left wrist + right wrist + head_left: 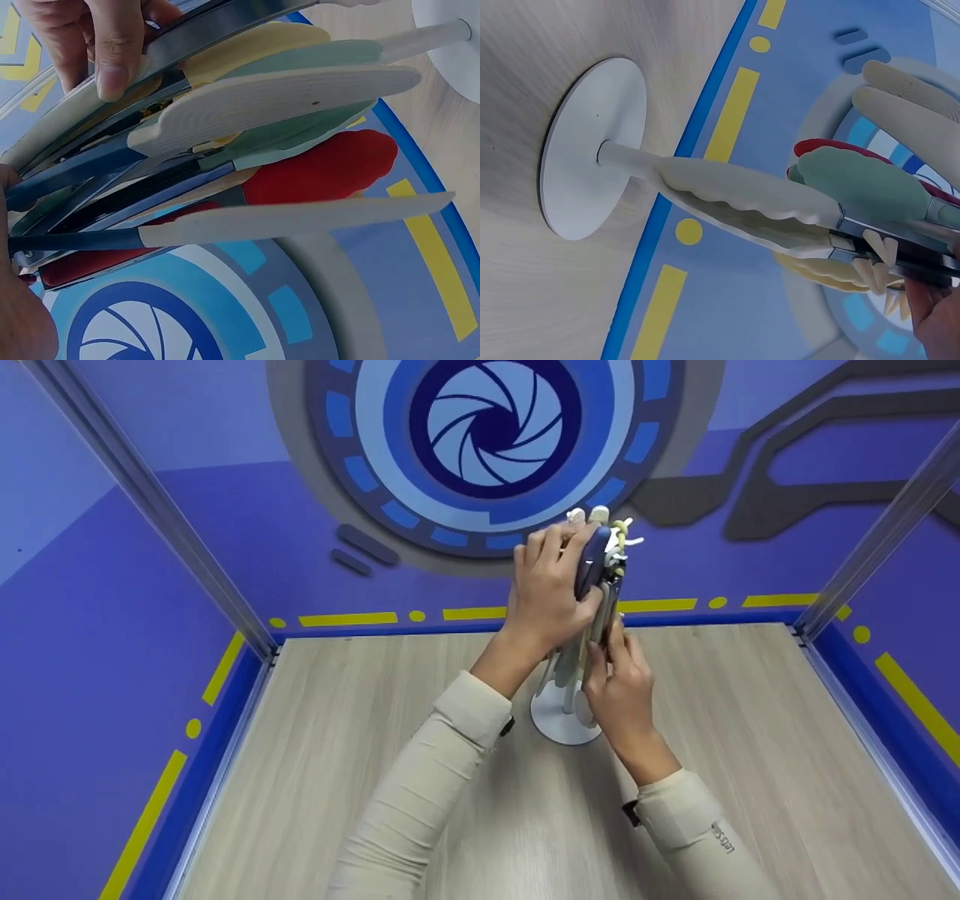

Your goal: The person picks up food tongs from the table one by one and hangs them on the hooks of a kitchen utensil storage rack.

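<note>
A white stand (562, 727) with a round base carries several hanging kitchen utensils. My left hand (544, 585) wraps over their upper ends beside a dark blue handle (594, 559). In the left wrist view, two cream-headed utensils, a broad one (285, 101) and a slim knife-shaped one (300, 219), run by dark blue handles to that hand at the left edge. Lower down, my right hand (624, 682) pinches a pair of tongs (750, 202) with pale scalloped tips beside the pole. Palms and handle ends are partly hidden.
Green-headed (862, 184) and red-headed (322, 165) utensils hang close together among the others. Pale and yellow-green ties (621, 536) stick out at the top. The stand is on a wood-grain table (360, 750), with blue printed panels (202, 547) around it.
</note>
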A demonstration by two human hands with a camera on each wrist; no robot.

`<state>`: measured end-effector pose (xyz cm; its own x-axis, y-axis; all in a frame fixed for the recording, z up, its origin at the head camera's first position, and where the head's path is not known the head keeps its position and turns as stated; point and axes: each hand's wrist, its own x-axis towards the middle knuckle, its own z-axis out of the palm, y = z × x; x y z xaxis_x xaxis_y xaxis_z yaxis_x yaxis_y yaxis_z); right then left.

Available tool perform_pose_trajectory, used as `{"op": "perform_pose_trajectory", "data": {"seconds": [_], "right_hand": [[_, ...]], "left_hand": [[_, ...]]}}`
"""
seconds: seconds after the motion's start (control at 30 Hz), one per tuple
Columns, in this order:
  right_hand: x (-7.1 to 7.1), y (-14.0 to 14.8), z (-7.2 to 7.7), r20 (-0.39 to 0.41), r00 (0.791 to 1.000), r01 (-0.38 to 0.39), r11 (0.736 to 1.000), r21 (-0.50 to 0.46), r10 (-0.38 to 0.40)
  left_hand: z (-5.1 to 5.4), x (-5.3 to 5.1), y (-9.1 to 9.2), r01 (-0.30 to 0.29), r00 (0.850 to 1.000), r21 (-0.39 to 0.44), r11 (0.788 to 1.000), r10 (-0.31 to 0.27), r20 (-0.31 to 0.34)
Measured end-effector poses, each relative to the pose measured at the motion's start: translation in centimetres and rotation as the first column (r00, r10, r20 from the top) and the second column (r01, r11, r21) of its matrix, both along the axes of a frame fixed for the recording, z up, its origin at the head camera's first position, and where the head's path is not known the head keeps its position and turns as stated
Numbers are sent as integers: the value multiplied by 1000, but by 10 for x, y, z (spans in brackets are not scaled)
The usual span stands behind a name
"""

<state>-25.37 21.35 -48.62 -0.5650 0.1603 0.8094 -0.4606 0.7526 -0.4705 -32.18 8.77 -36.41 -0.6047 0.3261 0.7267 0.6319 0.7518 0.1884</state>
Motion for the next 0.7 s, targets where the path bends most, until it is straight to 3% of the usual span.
{"op": "perform_pose_trajectory", "data": {"seconds": [0.13,0.3,0.7], "right_hand": [[2,4,3,25,1000,2,1000,8,-2],[5,10,8,87,996,9,1000,10,-10],[6,24,22,202,979,-14,1000,7,13]], "left_hand": [[1,1,1,-2,1000,-36,999,3,31],[4,4,2,41,994,-60,997,-35,105],[3,0,-5,153,968,8,988,-152,197]]}}
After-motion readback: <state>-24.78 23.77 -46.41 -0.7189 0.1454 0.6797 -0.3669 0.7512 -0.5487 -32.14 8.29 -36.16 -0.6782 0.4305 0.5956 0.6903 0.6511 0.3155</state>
